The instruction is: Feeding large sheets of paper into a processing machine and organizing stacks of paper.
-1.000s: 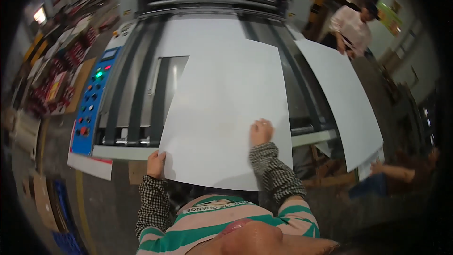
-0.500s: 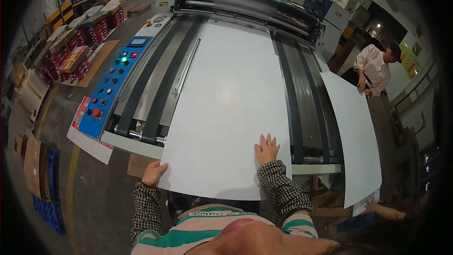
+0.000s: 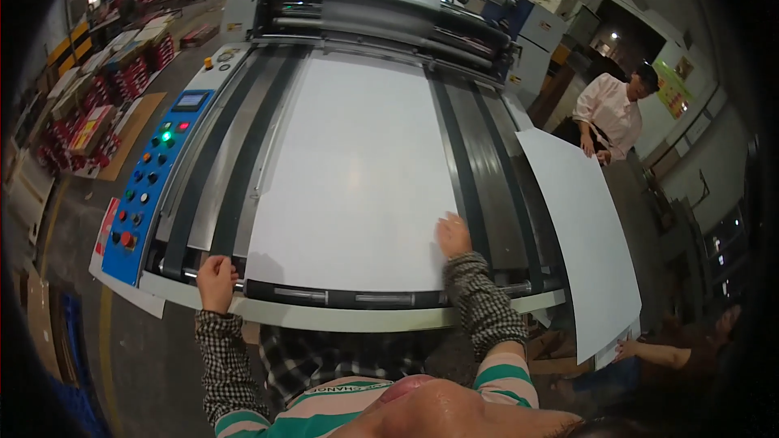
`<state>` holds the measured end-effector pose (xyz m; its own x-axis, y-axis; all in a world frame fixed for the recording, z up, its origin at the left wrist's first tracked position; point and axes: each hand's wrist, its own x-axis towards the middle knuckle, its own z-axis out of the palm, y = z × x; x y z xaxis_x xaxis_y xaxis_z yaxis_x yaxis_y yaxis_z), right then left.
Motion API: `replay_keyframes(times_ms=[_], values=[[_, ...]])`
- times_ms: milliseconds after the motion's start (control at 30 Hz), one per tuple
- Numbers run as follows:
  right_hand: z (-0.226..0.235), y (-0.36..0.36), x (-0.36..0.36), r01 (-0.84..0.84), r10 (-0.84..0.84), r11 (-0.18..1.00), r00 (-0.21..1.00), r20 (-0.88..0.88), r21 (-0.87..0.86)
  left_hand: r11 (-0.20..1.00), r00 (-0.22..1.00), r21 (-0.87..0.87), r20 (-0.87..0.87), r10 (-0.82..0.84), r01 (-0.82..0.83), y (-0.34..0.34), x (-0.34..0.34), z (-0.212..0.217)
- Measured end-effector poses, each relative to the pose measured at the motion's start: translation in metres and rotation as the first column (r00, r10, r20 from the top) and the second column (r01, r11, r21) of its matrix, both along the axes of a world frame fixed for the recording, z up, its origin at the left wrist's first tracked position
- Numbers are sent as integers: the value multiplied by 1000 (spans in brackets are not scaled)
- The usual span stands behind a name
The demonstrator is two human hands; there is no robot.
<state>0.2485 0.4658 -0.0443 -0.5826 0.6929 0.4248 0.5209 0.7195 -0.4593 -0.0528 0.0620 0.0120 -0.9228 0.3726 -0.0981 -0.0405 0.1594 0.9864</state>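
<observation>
A large white sheet [image 3: 357,170] lies on the machine's feed bed, its far end at the rollers and its near edge just behind the front roller. My left hand [image 3: 217,284] hovers above the bed's front left corner, beside the sheet's left edge and apart from it. Its fingers are curled in, with nothing visible in them. Over the sheet's right edge is my right hand [image 3: 453,235], slightly blurred, fingers extended; whether it touches the paper I cannot tell.
Dark belts [image 3: 251,154] run along the feed bed. A blue control panel [image 3: 154,178] with buttons flanks it on the left. At the right, a person [image 3: 608,118] handles another white sheet [image 3: 580,235]; another person's arm [image 3: 653,353] is below. Stacked red-and-white goods [image 3: 122,81] stand far left.
The sheet has slid away from me toward the rollers, baring the front roller. My left hand has let go of its corner. My right hand remains near the right edge. The view has shifted.
</observation>
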Motion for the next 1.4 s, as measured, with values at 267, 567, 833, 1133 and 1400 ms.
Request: replay_keyframes(times_ms=[267,567,833,1133,1400], values=[[72,-14,294,886,-863,331,145,484,324,997,986,13,149,70,-72,-37,5,-12],[-17,-39,172,517,-506,852,768,392,86,780,772,-141,-122,-624,609,104,126,-19],[5,-195,-55,-18,-38,980,961,-275,-199,579,634,-368,39,-773,728,77,151,-34],[3,-155,28,351,-337,935,923,185,-46,927,831,92,418,-368,365,-40,90,-32],[19,-181,39,287,-176,943,859,480,-169,945,768,145,554,-322,292,-101,106,-32]])
